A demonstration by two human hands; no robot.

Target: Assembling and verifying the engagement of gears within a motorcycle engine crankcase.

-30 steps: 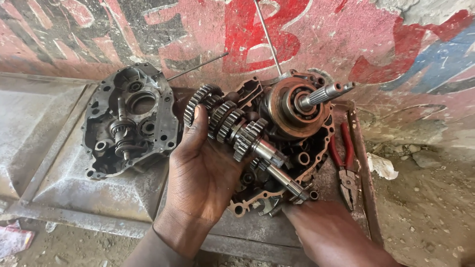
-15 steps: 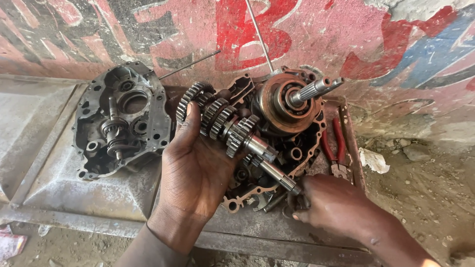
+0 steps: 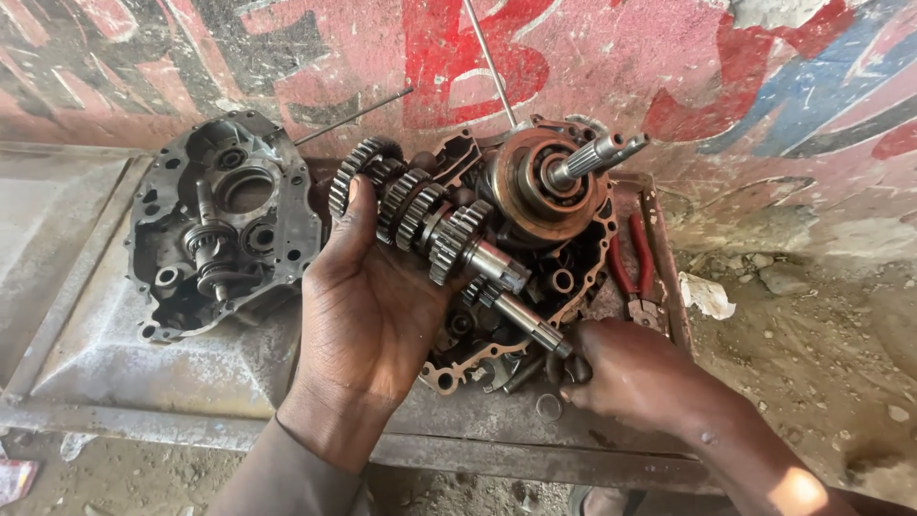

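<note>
Left hand (image 3: 368,315) cups greasy steel gear shafts (image 3: 430,229), fingers closed under the cluster, held over the rusty open engine case half (image 3: 535,248). Right hand (image 3: 635,373), near right, fingers curled on small parts by a loose washer (image 3: 548,406); grip unclear. Dark cover half (image 3: 224,225) left, red pliers (image 3: 635,272) right. Risk: oily gears sliding off shafts if tilted. Far wall (image 3: 726,86): big red painted shapes, blue streaks.
</note>
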